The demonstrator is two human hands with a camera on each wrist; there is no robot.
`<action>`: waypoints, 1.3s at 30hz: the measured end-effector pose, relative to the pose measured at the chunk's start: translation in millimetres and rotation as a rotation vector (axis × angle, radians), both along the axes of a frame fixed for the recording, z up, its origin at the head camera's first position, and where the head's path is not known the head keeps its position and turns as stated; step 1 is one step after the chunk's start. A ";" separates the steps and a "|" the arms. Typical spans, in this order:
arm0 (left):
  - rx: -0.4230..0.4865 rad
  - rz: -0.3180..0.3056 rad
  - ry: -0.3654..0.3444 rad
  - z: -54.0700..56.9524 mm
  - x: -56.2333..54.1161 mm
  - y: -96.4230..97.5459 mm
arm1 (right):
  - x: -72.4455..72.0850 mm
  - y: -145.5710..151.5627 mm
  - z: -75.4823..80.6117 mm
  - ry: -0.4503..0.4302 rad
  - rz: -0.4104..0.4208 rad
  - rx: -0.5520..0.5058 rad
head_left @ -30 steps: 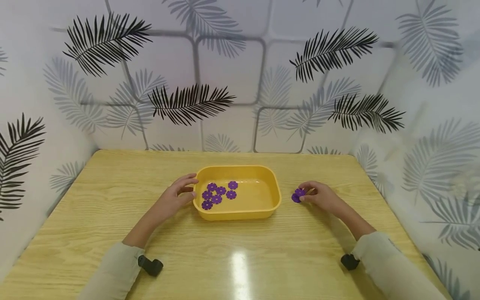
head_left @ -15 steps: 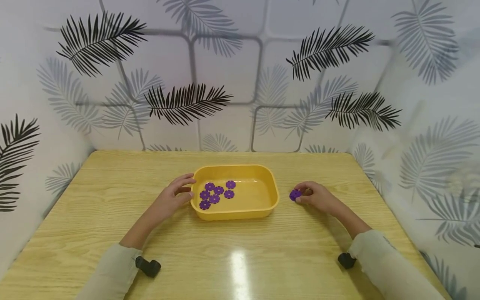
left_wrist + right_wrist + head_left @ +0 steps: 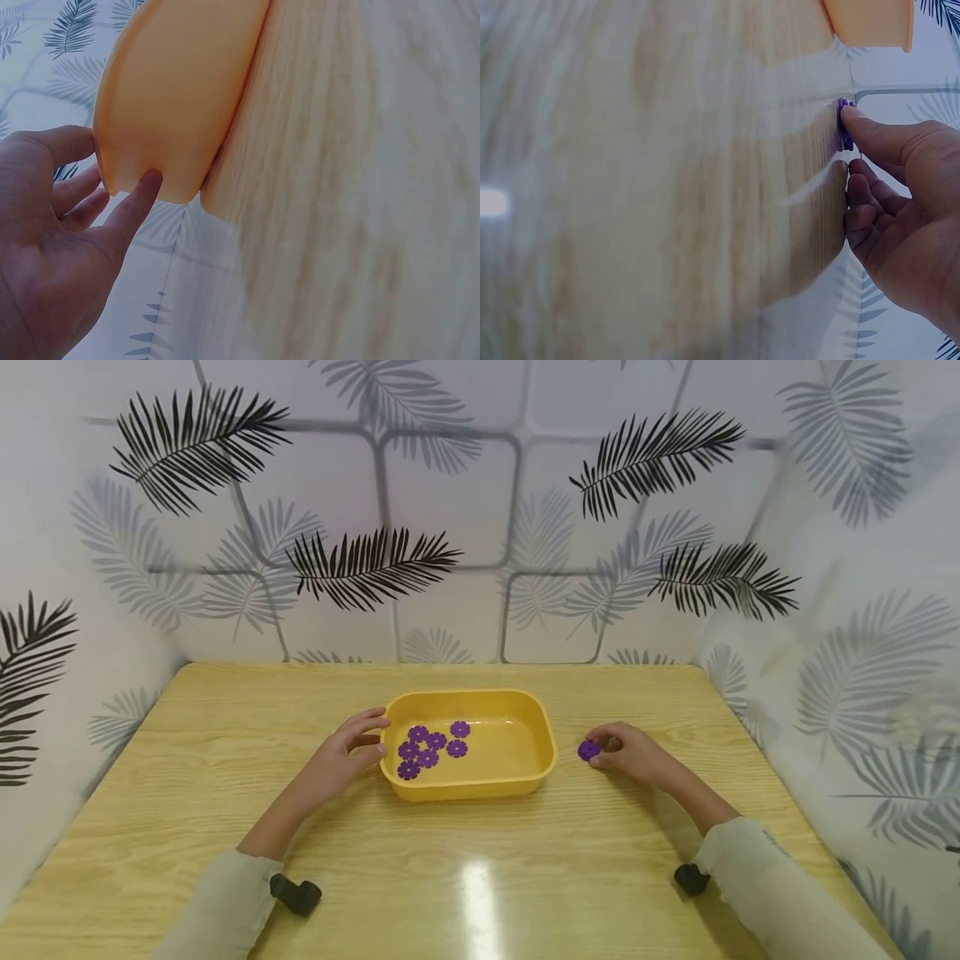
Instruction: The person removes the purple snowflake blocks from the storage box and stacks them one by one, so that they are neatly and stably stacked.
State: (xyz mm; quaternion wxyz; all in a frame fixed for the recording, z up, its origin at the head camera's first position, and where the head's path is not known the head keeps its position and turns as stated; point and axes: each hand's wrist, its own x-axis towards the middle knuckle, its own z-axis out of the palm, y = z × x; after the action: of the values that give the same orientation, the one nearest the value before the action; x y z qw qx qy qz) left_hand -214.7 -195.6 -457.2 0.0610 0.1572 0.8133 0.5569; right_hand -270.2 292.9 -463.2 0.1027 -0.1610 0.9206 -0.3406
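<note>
A yellow plastic tray stands mid-table in the head view. Several purple notched plastic discs lie flat in its left half. My left hand rests against the tray's left end; in the left wrist view the thumb touches the outer wall and the index fingertip meets the rim. To the tray's right, my right hand pinches a purple notched disc low at the tabletop. It looks like a small stack in the right wrist view, where the thumb partly covers it; the other fingers are loosely bent.
The wooden table extends around the tray, with a bright reflection toward the front. Leaf-patterned wall covering borders its back and sides. A black wrist camera is worn at the left sleeve, another black camera at the right.
Two purple discs that showed offset from each other at my right fingertips now sit lined up, one over the other. My left hand stays at the tray; the head view has shifted slightly.
</note>
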 end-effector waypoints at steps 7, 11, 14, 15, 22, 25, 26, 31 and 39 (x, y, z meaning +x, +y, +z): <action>0.011 -0.015 -0.006 -0.3 -0.9 1.7 | 0.4 1.3 1.9 0.015 0.023 0.014; 0.017 -0.014 0.001 0.3 -1.7 2.1 | -0.2 0.5 2.5 0.032 0.022 0.019; 0.019 -0.015 -0.002 0.1 -1.2 1.3 | -1.2 0.9 0.9 0.033 0.029 0.022; 0.020 -0.015 -0.006 0.0 -1.0 1.0 | -1.6 1.2 0.2 0.032 0.032 0.022; 0.021 -0.012 -0.016 0.8 0.5 0.4 | -2.0 -0.2 -0.5 0.057 0.051 0.046; 0.021 -0.015 -0.014 0.2 0.4 0.1 | -1.1 -1.1 1.0 0.055 0.050 0.051; 0.021 -0.015 -0.013 0.3 0.3 0.0 | -1.0 -1.4 1.3 0.055 0.047 0.053; 0.013 -0.008 -0.004 3.1 0.7 0.7 | -1.7 -3.3 2.3 0.056 0.044 0.054; 0.004 -0.014 0.002 0.0 -1.1 0.3 | -1.3 -1.8 1.6 0.047 0.040 0.054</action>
State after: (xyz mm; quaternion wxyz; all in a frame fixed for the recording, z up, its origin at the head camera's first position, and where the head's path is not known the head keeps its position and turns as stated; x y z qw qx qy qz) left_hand -215.8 -195.3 -457.2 0.0638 0.1632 0.8112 0.5578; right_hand -271.5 291.1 -461.5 0.0923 -0.1846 0.9282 -0.3097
